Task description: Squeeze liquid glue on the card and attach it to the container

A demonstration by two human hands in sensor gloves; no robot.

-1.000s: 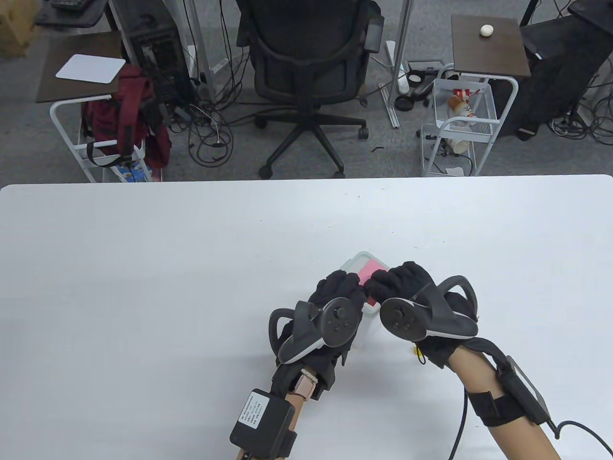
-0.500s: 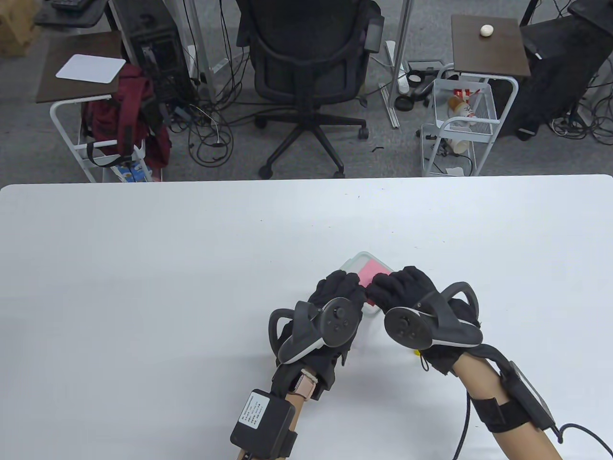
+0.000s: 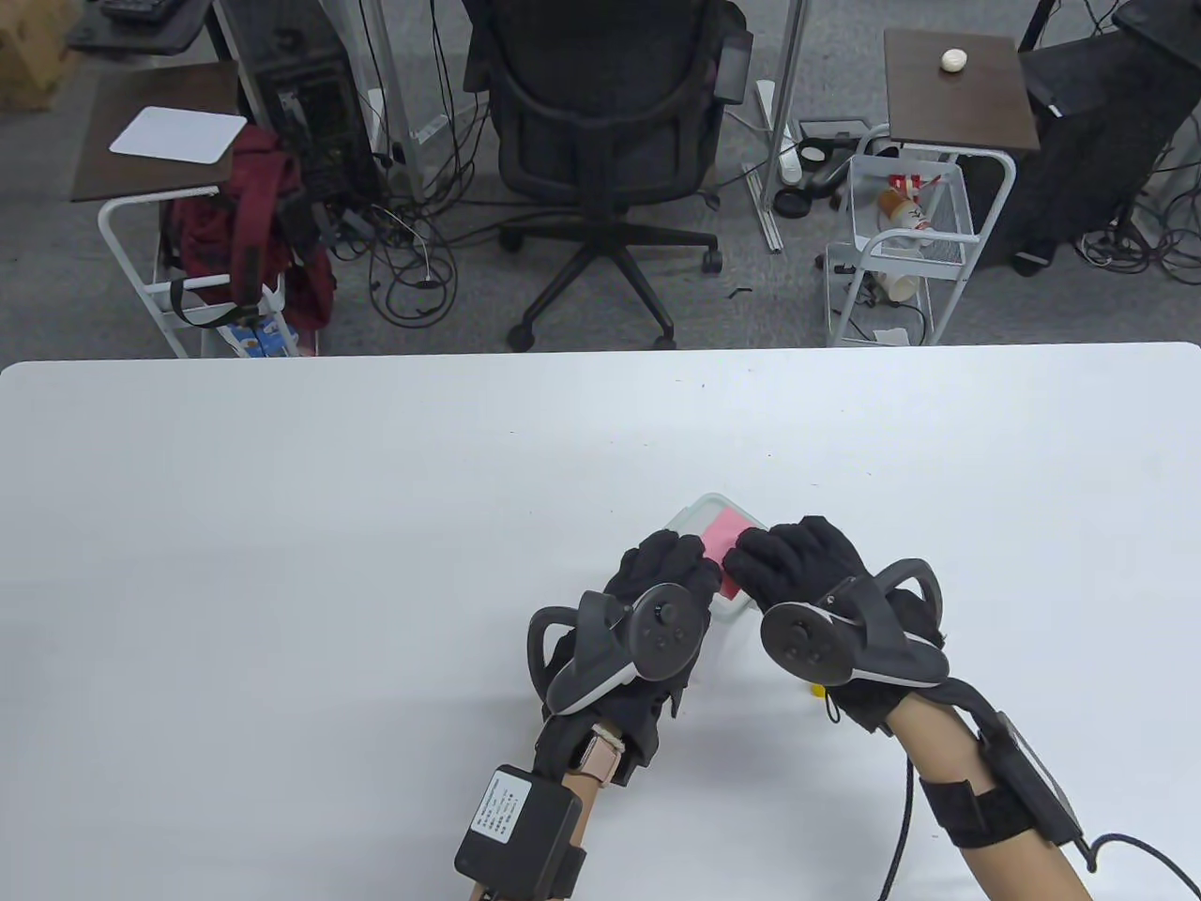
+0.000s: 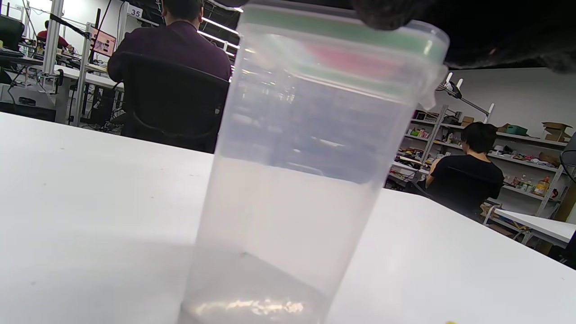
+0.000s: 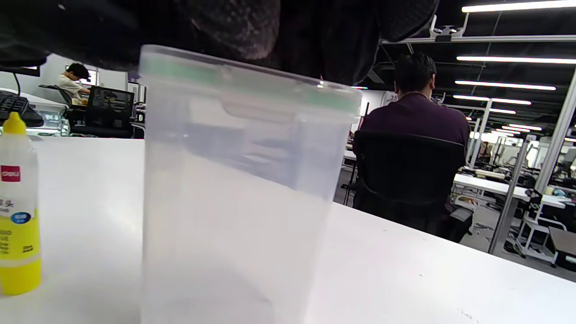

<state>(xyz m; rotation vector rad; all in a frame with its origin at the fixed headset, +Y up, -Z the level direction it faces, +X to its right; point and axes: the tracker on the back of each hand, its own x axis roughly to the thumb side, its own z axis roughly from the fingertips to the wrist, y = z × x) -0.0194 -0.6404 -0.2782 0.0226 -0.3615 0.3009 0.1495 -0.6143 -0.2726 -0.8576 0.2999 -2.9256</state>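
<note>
Your left hand (image 3: 657, 572) rests on the near-left part of the container's lid, its fingers lying over the lid edge; whether they curl round it or only press, I cannot tell. Your right hand (image 3: 798, 563) lies on the lid from the right, its fingertips (image 3: 746, 549) down on the pink card (image 3: 722, 532), fingers fairly straight and pressing rather than pinching. The card lies flat on top of the lid, its far part showing between the two hands. The container (image 3: 699, 511) is a tall clear plastic tub with a green-rimmed lid, standing upright on the white counter (image 3: 281, 563) a little right of centre and toward the near edge; the wrist views show it see-through and upright, with gloved fingers at its top. Just near and right of it, under your right wrist, stands the glue bottle (image 5: 15, 211), yellow below with a yellow cap, upright and apart from the tub. Beyond the counter's far edge stands a black office chair (image 3: 600, 122).
</note>
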